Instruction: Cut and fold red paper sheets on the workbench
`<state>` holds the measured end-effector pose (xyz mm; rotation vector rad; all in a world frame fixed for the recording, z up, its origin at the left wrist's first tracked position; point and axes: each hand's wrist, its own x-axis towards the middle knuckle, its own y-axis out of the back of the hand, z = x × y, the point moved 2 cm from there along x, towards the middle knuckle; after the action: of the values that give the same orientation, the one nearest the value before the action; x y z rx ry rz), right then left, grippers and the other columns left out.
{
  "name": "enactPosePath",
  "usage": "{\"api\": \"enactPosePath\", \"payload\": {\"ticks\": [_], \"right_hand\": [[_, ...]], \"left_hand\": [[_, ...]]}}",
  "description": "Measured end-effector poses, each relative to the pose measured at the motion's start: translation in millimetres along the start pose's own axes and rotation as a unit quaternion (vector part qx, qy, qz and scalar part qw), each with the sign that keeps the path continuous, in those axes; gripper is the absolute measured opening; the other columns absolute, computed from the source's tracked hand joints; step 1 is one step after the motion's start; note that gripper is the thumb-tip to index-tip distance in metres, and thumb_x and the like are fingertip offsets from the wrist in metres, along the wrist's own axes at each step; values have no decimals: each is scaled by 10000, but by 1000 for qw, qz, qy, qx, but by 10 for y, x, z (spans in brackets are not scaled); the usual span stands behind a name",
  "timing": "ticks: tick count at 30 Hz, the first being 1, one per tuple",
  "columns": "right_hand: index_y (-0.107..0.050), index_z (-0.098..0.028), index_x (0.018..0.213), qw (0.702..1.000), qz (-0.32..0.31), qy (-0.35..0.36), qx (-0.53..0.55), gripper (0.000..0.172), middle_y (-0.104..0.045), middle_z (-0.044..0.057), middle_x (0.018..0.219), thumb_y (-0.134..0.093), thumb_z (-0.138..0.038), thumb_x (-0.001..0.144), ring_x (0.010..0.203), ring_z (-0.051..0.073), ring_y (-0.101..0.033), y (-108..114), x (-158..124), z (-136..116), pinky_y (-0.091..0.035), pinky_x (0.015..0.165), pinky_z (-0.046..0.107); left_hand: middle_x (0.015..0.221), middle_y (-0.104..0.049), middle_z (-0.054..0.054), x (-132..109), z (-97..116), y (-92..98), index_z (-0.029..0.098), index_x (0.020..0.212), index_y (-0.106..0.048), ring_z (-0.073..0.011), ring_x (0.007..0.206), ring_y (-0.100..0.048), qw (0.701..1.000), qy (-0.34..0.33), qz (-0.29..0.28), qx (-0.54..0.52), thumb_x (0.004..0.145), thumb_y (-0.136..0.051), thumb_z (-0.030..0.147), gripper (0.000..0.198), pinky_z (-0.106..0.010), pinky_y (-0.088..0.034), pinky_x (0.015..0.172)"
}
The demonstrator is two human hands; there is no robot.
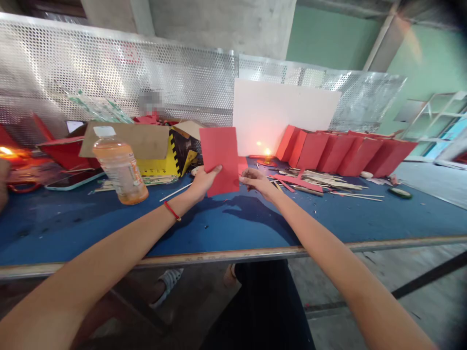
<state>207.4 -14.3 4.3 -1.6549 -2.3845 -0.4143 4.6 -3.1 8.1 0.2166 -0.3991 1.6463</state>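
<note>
My left hand [204,182] is shut on a rectangular red paper card [219,160], with the thumb across its lower left edge. The card stands nearly upright above the blue-covered table [109,228]. My right hand [257,181] is beside it, fingertips at the card's right edge. I cannot tell whether those fingers grip the card. Behind my right hand lies a heap of thin wooden sticks [321,180] with a red strip [295,183] on it. A small candle flame [267,152] burns just beyond the card.
A row of red card pieces [346,153] leans against a white board [280,116]. To the left stand a plastic bottle of orange drink [120,165], a yellow-and-black box [160,158] and a phone [75,179]. Perforated metal sheeting [109,73] rises behind.
</note>
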Motion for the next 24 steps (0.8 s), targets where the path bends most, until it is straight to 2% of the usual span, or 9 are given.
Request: {"api": "enactPosePath", "payload": {"ticks": [3,5,7,9,12,19,24], "right_hand": [[-604,-227,898,999,19,44,-20,416,-568,-42,745,-777,-518,657,553,101,-482,20,32,21,-426,520,261],[-620,-215,857,995,21,79,-60,375,-563,-28,734,-741,-526,687,544,101,-454,34,46,18,-390,506,262],[-591,-208,734,988,29,101,-111,346,-521,-24,660,-691,-540,735,534,105,-426,48,56,17,-354,502,259],[-551,-211,671,982,35,109,-149,369,-482,-25,612,-650,-553,770,538,110,-414,55,62,20,-335,510,257],[-553,-209,682,978,38,120,-164,387,-495,-19,634,-634,-575,778,574,119,-418,50,62,20,-331,534,259],[-640,-196,803,969,47,171,-172,390,-493,-19,645,-599,-583,819,632,137,-446,22,26,-47,-332,571,263],[-574,-209,747,970,47,172,-165,385,-512,-12,659,-584,-584,833,628,139,-461,18,42,-23,-352,582,266]], "left_hand": [[1153,-745,-132,-103,-28,-95,160,1031,-712,-340,1096,-678,998,-1,-66,5,566,-877,515,608,-473,-514,991],[1214,-727,-133,-151,-40,-133,163,1061,-702,-335,1148,-660,995,-5,-104,0,549,-890,529,657,-464,-500,1018],[1251,-712,-138,-167,-51,-136,162,1077,-695,-329,1169,-653,992,3,-123,-14,556,-894,531,668,-456,-496,1025],[1246,-713,-143,-160,-65,-117,162,1086,-692,-323,1142,-668,992,18,-125,-27,572,-891,532,663,-455,-512,1002],[1224,-723,-142,-147,-75,-94,165,1081,-694,-313,1100,-687,993,20,-111,-30,565,-895,538,668,-448,-530,970],[1162,-742,-140,-182,4,-148,144,1059,-711,-325,1073,-684,996,-51,-78,10,554,-866,606,702,-463,-514,978],[1134,-753,-137,-169,30,-129,140,1053,-727,-344,1076,-680,994,-36,-98,30,492,-920,506,697,-478,-500,996]]}}
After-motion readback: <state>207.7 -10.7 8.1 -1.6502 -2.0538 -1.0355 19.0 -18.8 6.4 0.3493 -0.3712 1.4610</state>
